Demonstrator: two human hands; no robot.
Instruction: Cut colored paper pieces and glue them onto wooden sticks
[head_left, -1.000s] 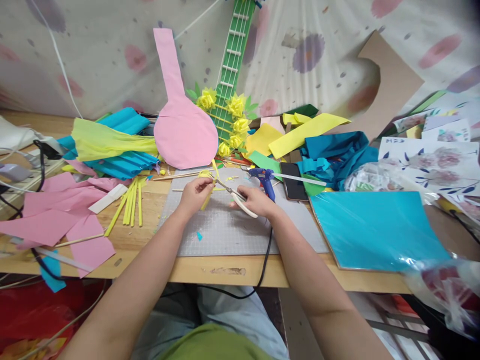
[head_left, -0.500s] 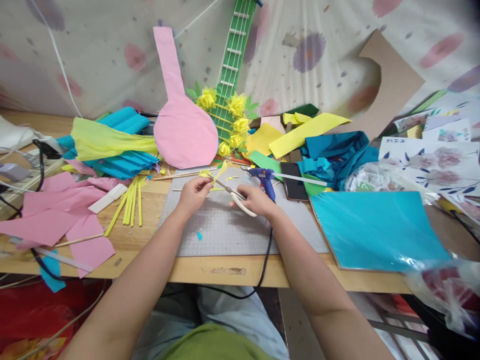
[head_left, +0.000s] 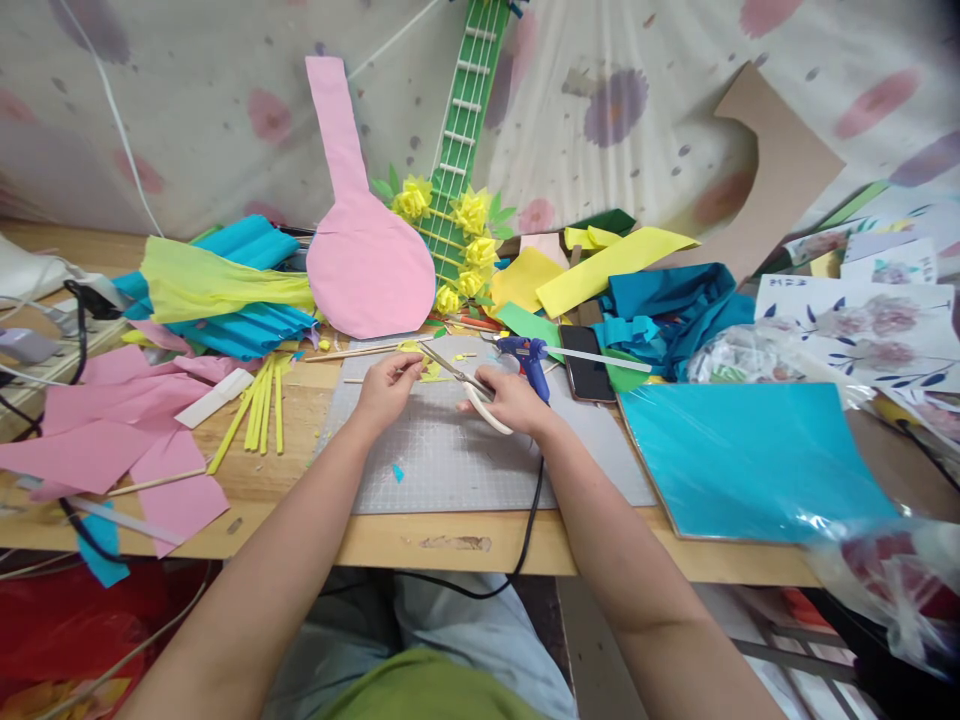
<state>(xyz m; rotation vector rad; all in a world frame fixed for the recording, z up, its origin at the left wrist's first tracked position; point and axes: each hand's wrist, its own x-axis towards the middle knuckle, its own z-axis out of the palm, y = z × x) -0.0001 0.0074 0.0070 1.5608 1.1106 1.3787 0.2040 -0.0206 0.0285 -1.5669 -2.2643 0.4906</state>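
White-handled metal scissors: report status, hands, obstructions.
Right hand holding white-handled metal scissors. Left hand pinching small yellow paper piece near scissors' tips. Possible obstacle: blue plastic glue gun close beside right hand.

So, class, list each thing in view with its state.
White-handled metal scissors, held in right hand
Yellow paper piece, pinched in left hand
Blue plastic glue gun, lying on its side
Black rectangular phone, screen dark
Pink round-bodied paper cutout, propped upright
Green guitar-shaped craft, strung, flower-trimmed
Grey gridded cutting mat, scrap-strewn

Right hand (head_left: pixel 514 402) holds scissors (head_left: pixel 460 377); left hand (head_left: pixel 385 394) pinches yellow paper (head_left: pixel 410 346).
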